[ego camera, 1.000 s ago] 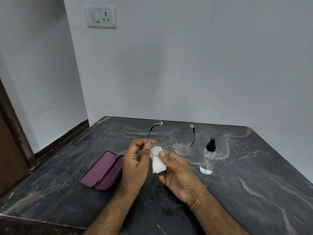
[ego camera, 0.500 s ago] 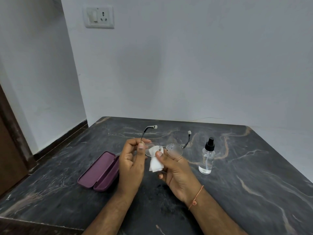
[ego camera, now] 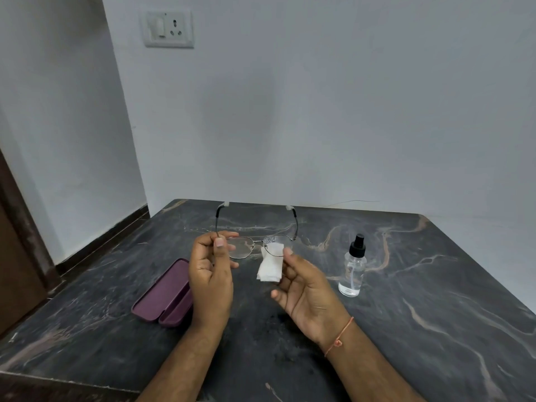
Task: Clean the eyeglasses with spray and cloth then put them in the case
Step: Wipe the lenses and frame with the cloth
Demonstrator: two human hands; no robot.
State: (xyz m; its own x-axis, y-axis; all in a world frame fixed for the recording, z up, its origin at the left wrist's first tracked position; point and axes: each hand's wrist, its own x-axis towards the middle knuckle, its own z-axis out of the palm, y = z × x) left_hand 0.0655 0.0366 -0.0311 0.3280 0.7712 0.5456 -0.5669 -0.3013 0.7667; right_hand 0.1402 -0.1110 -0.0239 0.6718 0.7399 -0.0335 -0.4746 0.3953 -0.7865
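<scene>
A dark marble table (ego camera: 406,329) with pale veins fills the lower half of the view and stands in a corner formed by two plain white walls. A switch-and-socket plate (ego camera: 169,28) is mounted high on the rear wall. A dark wooden door frame (ego camera: 17,227) runs along the left edge.

An open purple eyeglass case (ego camera: 162,294) lies on the table at the left, its near right end hidden behind the left hand. A clear spray bottle (ego camera: 352,271) with a black nozzle stands upright on the table at the right, well apart from the case.

The eyeglasses (ego camera: 255,242) are held above the table between the case and the bottle, temple arms unfolded and pointing away from the person. The left hand (ego camera: 211,282) is raised with the palm facing right; its thumb and forefinger pinch the frame at the left hinge. The right hand (ego camera: 307,291), with a thin orange thread at the wrist, pinches a folded white cloth (ego camera: 271,264) against the right lens; that lens carries spray droplets. The remaining right fingers are loosely curled below the cloth.
</scene>
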